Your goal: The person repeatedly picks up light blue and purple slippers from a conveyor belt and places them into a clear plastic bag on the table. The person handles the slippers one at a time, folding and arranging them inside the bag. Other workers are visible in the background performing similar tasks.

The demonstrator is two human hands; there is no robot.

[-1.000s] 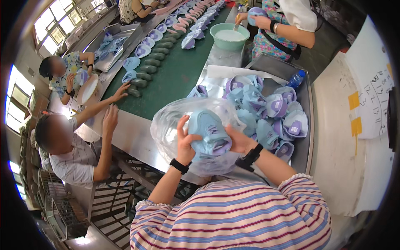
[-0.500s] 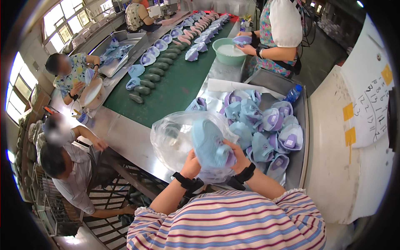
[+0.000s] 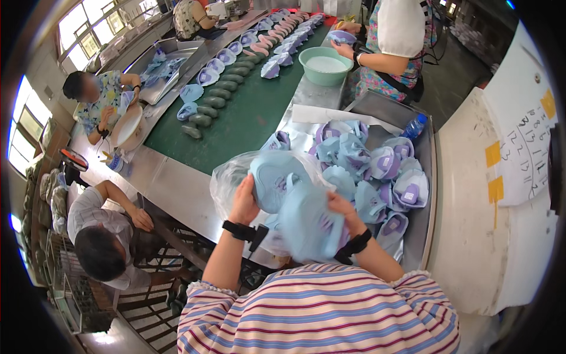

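Observation:
My left hand is closed on the left edge of a light-blue shoe upper, held over a clear plastic bag. Lower and closer to me, my right hand grips a second blue shoe upper, smeared by motion, which overlaps the first. Purple marks show on both uppers. Black bands circle my wrists. To the right of my right hand, a pile of blue uppers with purple linings lies in a metal tray.
A green belt bears rows of dark-green shoe lasts, pink pieces and uppers. A blue-capped bottle stands in the tray. One co-worker holds an upper by a green basin; others are at the left, one bent low.
Both hands were on what looked like one upper; now each holds its own. The right hand's upper has swung down toward me, the left hand has risen. The person at left has bent lower.

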